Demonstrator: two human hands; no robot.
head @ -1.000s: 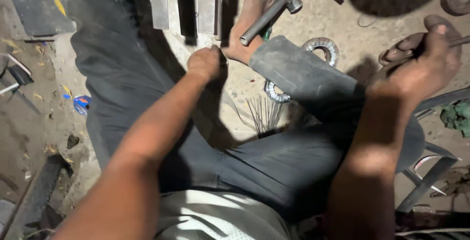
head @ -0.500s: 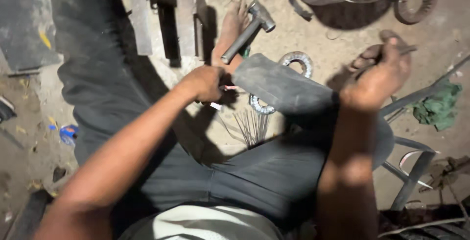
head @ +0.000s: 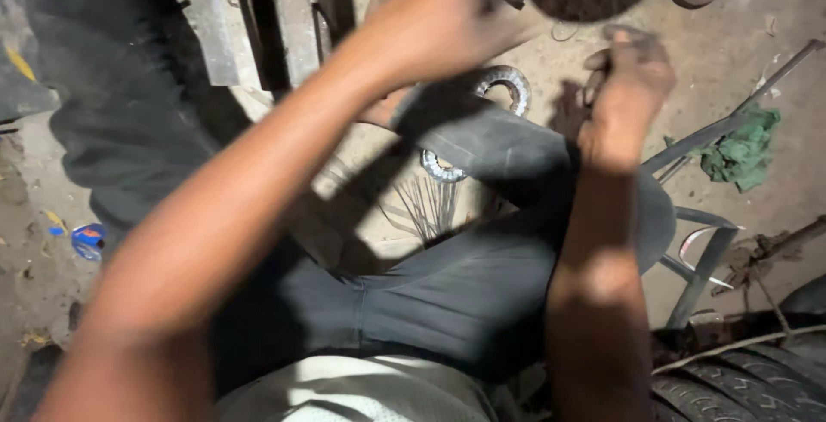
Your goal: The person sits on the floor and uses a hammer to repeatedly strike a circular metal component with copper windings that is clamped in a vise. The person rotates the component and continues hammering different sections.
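The blurred left hand (head: 434, 22) is raised high over the sandy ground (head: 774, 9), fingers loosely curled, what it grips impossible to tell. The right hand (head: 632, 86) is closed around a small dark object above the bent knee in dark grey trousers (head: 482, 284). A round steel bearing ring (head: 503, 86) lies partly hidden behind that knee. A crumpled green rag (head: 740, 151) rests near the ground's right edge, beside thin grey metal bars (head: 723, 129), and a black ribbed tyre (head: 740, 379) fills the lower right corner

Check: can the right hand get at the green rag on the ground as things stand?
Probably yes. The green rag lies in the open on the dirt, just to the outer side of the right hand; only thin metal bars run beside it. The fingers look curled on something small, unclear what.
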